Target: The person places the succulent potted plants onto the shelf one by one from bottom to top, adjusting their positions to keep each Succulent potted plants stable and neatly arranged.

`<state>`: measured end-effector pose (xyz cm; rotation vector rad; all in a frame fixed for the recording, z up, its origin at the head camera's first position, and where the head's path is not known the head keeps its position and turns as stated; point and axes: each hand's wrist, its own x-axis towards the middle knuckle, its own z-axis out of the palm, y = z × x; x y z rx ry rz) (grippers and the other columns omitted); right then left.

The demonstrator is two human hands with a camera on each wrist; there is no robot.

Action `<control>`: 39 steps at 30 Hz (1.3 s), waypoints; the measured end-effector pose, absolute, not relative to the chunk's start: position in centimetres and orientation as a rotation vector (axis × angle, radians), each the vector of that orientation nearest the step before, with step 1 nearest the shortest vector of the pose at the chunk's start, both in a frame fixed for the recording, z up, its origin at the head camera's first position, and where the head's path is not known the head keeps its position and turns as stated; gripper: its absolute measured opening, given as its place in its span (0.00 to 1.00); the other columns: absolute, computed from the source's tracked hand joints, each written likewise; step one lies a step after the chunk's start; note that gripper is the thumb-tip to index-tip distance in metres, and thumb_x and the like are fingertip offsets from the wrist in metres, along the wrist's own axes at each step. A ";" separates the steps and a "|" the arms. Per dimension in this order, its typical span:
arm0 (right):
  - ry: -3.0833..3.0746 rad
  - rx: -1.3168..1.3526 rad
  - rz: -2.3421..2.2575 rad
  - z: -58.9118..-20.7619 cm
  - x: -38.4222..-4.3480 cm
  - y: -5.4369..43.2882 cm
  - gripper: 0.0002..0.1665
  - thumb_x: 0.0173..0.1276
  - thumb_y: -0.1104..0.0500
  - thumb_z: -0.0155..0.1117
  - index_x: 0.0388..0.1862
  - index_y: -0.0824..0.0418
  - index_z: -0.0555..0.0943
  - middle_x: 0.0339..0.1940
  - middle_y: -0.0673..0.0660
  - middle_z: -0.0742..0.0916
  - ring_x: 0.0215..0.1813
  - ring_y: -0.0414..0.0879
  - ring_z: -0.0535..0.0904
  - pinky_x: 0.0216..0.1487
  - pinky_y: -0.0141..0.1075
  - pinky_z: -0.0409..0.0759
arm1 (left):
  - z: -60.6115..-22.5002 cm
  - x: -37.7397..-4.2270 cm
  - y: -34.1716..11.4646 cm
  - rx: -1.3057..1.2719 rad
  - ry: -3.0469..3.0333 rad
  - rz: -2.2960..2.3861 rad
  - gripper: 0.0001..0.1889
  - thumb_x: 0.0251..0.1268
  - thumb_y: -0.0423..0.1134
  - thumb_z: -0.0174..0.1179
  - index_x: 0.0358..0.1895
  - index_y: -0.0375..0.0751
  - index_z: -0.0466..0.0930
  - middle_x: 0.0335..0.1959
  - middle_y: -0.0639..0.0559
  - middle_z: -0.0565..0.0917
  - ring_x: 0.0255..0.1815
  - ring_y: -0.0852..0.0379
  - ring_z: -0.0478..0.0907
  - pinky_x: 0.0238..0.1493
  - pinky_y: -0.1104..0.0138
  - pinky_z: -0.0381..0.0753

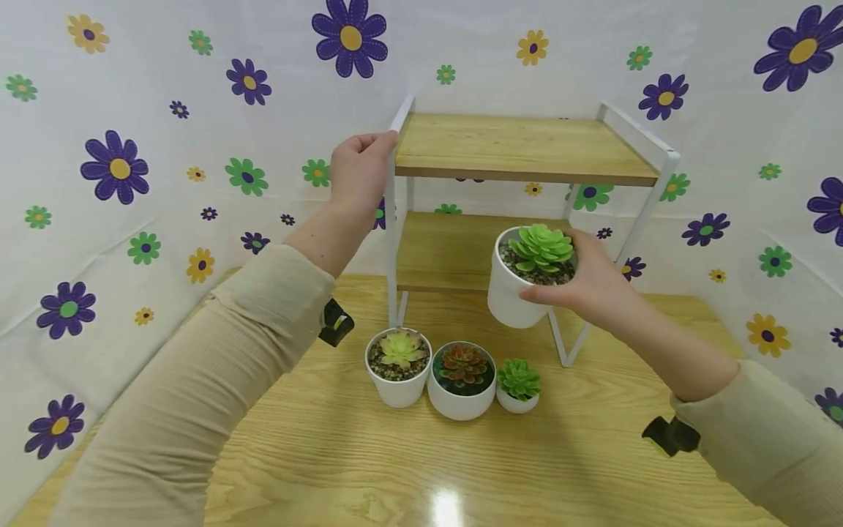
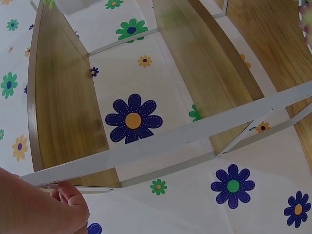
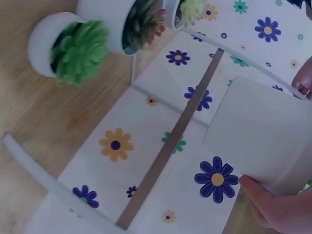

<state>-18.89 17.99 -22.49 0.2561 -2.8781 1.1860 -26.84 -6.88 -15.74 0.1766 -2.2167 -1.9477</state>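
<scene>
My right hand (image 1: 589, 274) grips a white pot with a bright green succulent (image 1: 543, 249), raised off the table in front of the shelf's lower board. In the right wrist view the white pot (image 3: 263, 131) appears from below, with fingertips along its side. My left hand (image 1: 362, 168) holds the upper left corner of a two-tier shelf (image 1: 527, 146) of wood boards and a white metal frame. The left wrist view shows curled fingers of that hand (image 2: 53, 207) at the frame bar (image 2: 161, 141).
Three potted succulents stand in a row before the shelf: a pale green one (image 1: 400, 351), a reddish one (image 1: 463, 366) and a small green one (image 1: 519, 380). They sit on a wooden table (image 1: 316, 454). Behind hangs a white cloth (image 1: 276, 44) with flowers.
</scene>
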 end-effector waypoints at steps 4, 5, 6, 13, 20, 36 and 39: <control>-2.880 0.261 1.200 -21.7 -20.4 16.0 0.55 0.52 0.49 0.72 0.71 0.66 0.53 0.67 0.67 0.63 0.68 0.60 0.60 0.67 0.57 0.61 | -15.7 -26.8 -7.0 0.174 -2.215 -1.951 0.19 0.69 0.52 0.50 0.55 0.47 0.74 0.60 0.55 0.71 0.59 0.60 0.64 0.62 0.65 0.67; -2.887 0.248 1.189 -21.5 -20.7 15.5 0.56 0.52 0.48 0.72 0.71 0.66 0.52 0.68 0.67 0.62 0.69 0.60 0.59 0.68 0.56 0.61 | -15.7 -26.8 -7.0 0.173 -2.215 -1.951 0.19 0.69 0.52 0.50 0.55 0.47 0.74 0.60 0.56 0.71 0.59 0.60 0.65 0.62 0.65 0.67; -2.897 0.224 1.184 -21.4 -21.0 15.0 0.58 0.52 0.48 0.72 0.72 0.67 0.50 0.69 0.68 0.60 0.69 0.61 0.58 0.68 0.56 0.60 | -15.7 -26.8 -7.0 0.174 -2.214 -1.951 0.19 0.69 0.52 0.50 0.55 0.47 0.74 0.60 0.56 0.71 0.59 0.60 0.65 0.62 0.65 0.67; -2.885 0.194 1.262 -21.0 -23.4 12.5 0.58 0.52 0.47 0.71 0.72 0.67 0.50 0.68 0.68 0.59 0.67 0.60 0.60 0.68 0.54 0.63 | -15.6 -26.7 -7.1 0.183 -2.213 -1.944 0.18 0.68 0.51 0.51 0.54 0.47 0.74 0.59 0.56 0.72 0.57 0.60 0.65 0.61 0.65 0.68; -2.874 0.193 1.265 -21.3 -25.7 10.6 0.58 0.51 0.46 0.71 0.71 0.67 0.50 0.67 0.68 0.60 0.67 0.60 0.62 0.66 0.52 0.65 | -15.7 -26.8 -7.1 0.164 -2.207 -1.934 0.17 0.69 0.50 0.51 0.53 0.45 0.75 0.57 0.55 0.73 0.56 0.61 0.65 0.61 0.66 0.68; -2.861 0.140 1.295 -22.2 -28.5 8.6 0.62 0.53 0.43 0.70 0.74 0.65 0.44 0.73 0.66 0.53 0.70 0.58 0.60 0.67 0.49 0.65 | -15.9 -26.7 -7.1 0.129 -2.181 -1.933 0.17 0.68 0.49 0.52 0.52 0.43 0.76 0.55 0.54 0.74 0.53 0.61 0.67 0.58 0.68 0.70; -2.865 0.125 1.283 -22.3 -29.0 8.3 0.62 0.53 0.42 0.69 0.74 0.65 0.43 0.74 0.66 0.51 0.71 0.58 0.58 0.67 0.49 0.65 | -15.9 -26.7 -7.1 0.129 -2.184 -1.928 0.17 0.68 0.49 0.52 0.52 0.44 0.76 0.54 0.54 0.74 0.53 0.61 0.68 0.58 0.68 0.71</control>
